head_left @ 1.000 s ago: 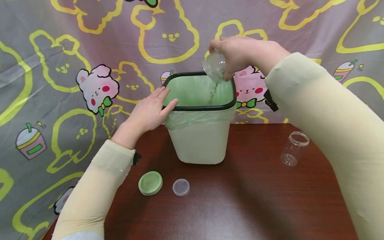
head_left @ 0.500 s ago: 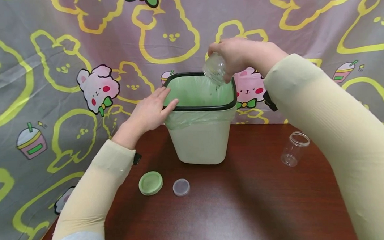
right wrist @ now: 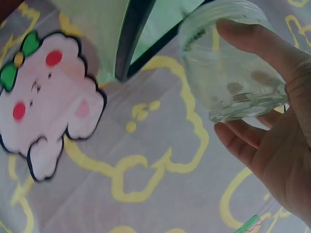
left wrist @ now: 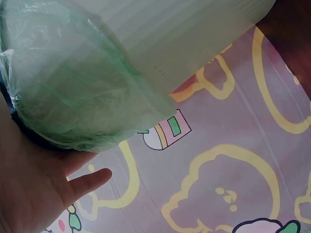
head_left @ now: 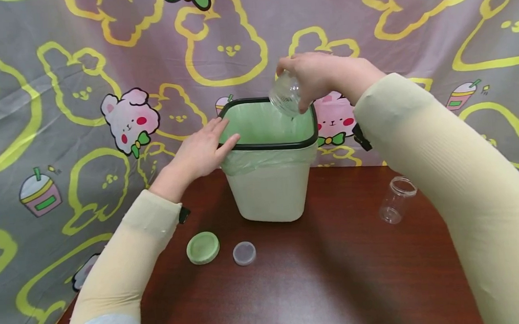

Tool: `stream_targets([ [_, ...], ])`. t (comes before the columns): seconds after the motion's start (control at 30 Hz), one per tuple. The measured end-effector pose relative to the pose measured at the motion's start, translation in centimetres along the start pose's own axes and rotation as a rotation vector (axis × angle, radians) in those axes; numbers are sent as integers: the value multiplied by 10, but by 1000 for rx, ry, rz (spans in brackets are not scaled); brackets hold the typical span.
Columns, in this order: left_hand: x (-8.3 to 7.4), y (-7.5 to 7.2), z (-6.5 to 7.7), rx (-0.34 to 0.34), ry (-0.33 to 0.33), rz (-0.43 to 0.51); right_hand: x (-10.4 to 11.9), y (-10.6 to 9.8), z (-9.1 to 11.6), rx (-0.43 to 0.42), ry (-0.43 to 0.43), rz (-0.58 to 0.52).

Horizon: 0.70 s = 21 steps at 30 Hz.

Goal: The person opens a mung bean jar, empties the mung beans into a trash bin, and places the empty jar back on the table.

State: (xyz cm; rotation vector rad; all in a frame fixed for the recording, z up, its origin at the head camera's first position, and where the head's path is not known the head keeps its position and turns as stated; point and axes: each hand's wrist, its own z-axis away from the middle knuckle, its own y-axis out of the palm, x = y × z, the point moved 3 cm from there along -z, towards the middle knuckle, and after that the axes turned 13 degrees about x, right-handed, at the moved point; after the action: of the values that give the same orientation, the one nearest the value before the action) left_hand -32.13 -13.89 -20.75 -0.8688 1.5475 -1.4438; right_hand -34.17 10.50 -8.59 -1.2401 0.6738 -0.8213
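Note:
My right hand grips a clear jar, tipped mouth down over the right part of the bin's opening. In the right wrist view, thumb and fingers wrap the jar, and small dark green bits cling inside near its mouth. A few dark specks show just below the mouth in the head view. The pale trash bin has a black rim and a light green bag liner folded over its outside. With fingers extended, my left hand rests on the bin's left rim; in the left wrist view the liner hangs beside it.
A second clear jar stands upright and uncovered on the right of the brown table. In front of the bin lie a green lid and a smaller translucent lid. A patterned curtain hangs close behind.
The stream of dark bits falling from the jar has thinned to a few specks. My right hand has shifted slightly left with the jar; my left hand stays on the rim.

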Motion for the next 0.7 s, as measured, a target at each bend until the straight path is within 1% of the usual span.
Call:
stream_targets([
  [0.03, 0, 0, 0, 0, 0, 2, 0, 0, 0, 9, 6, 5],
  [0.17, 1, 0, 0, 0, -5, 2, -1, -1, 0, -9, 1, -11],
  [0.37, 1, 0, 0, -1, -4, 7, -1, -7, 2, -87, -5, -7],
  [0.43, 1, 0, -1, -3, 0, 8, 0, -7, 2, -77, 2, 4],
  [0.6, 2, 1, -1, -4, 0, 4, 1, -4, 1, -9, 17, 23],
  [0.7, 3, 0, 0, -3, -4, 2, 1, -3, 1, -15, 21, 24],
])
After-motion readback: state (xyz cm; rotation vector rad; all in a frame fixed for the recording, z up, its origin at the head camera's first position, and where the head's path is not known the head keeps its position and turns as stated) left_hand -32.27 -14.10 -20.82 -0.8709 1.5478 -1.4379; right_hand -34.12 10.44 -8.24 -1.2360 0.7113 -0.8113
